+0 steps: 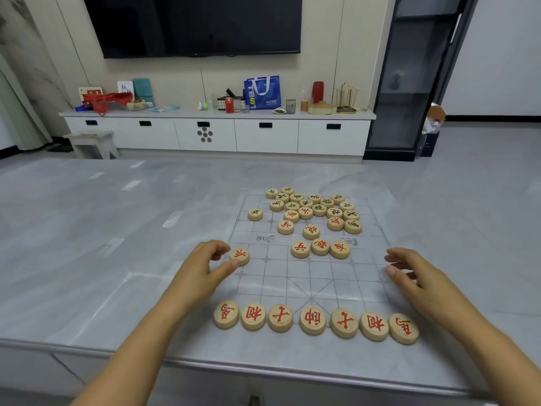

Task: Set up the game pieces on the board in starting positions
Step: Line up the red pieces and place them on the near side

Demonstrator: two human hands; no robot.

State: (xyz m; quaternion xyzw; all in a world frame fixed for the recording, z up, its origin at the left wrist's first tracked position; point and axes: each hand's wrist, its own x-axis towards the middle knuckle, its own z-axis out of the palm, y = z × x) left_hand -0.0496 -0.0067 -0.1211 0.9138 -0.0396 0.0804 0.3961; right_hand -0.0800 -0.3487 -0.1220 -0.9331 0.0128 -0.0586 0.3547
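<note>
pieces (314, 212) heap at 12 o'clock on the board (292, 288); a red row (313, 320) lines its 6 o'clock edge, open squares between. left hand (202, 265) pinches one piece (240, 256) at 9 o'clock; right hand (409, 273) loose, empty, at 3 o'clock.

A grey marble table (87, 230) carries a clear gridded board (281, 276) strewn with wooden pieces (311, 231).

Both hands out front: left on a piece, right idle.
Left hand (205, 266): forearm comes up from lower left, fingers curled, thumb and forefinger pinching the piece (240, 256) at the fingertips. Right hand (409, 273): forearm comes in from lower right, palm turned inward, fingers loosely bent, thumb below them, holding nothing.
</note>
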